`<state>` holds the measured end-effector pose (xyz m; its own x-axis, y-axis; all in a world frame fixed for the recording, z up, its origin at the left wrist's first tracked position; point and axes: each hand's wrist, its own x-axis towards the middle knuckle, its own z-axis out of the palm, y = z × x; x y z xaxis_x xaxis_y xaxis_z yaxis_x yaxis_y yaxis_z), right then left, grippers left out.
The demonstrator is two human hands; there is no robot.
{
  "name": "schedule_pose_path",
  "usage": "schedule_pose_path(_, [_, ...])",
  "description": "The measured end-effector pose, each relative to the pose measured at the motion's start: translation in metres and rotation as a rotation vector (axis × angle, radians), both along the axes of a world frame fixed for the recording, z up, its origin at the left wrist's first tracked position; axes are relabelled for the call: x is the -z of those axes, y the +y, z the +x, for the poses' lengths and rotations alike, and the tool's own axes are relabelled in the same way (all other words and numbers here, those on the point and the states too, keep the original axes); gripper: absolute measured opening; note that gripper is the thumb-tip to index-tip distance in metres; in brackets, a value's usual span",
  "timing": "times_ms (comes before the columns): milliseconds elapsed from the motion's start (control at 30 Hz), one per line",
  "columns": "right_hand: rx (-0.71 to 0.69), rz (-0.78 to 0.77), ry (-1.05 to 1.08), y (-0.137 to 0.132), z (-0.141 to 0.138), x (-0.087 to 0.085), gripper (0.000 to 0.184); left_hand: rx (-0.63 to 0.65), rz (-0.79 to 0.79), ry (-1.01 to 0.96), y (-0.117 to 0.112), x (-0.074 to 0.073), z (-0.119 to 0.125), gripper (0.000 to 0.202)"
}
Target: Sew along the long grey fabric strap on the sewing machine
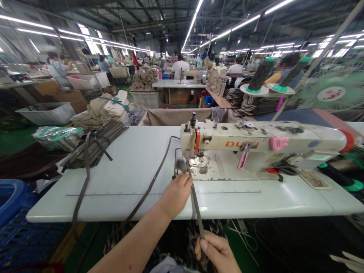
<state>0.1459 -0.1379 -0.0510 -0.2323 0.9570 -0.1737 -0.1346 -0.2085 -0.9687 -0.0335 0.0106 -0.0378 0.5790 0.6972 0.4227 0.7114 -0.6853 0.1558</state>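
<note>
A long dark grey fabric strip (pixel 196 204) runs from under the needle area of the white sewing machine (pixel 256 142) down past the table's front edge. My left hand (pixel 178 193) is closed on the strip close to the presser foot, fingertips together at the machine's metal plate (pixel 199 162). Below the edge, my right hand (pixel 214 250) pinches the same strip between thumb and fingers. Another length of strip (pixel 150 182) comes out behind the needle, curves left over the tabletop and drops off the front.
A tied bundle of dark strips (pixel 95 146) lies on the table's left end, one strip hanging over the edge. At left stands a blue basket (pixel 17 227). Thread cones (pixel 261 74) and a green fan (pixel 331 93) stand at right. Other people sit at tables farther back.
</note>
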Motion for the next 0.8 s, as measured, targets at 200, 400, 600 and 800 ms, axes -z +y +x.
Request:
schedule_pose_path(200, [-0.064, -0.031, 0.022, 0.001, 0.001, 0.006, 0.056, -0.006, -0.059, -0.009, 0.005, -0.005, 0.002, 0.034])
schedule_pose_path(400, [-0.042, -0.061, 0.021, -0.003, 0.001, 0.004, 0.056, -0.002, -0.084, 0.0, 0.008, -0.007, 0.004, 0.039])
schedule_pose_path(600, [-0.05, -0.026, 0.014, -0.002, 0.002, 0.0, 0.057, -0.009, -0.024, -0.008, 0.005, 0.0, 0.002, 0.03])
schedule_pose_path(800, [-0.092, 0.058, 0.019, 0.001, 0.001, -0.004, 0.055, 0.021, 0.006, -0.005, 0.002, 0.003, 0.0, 0.025])
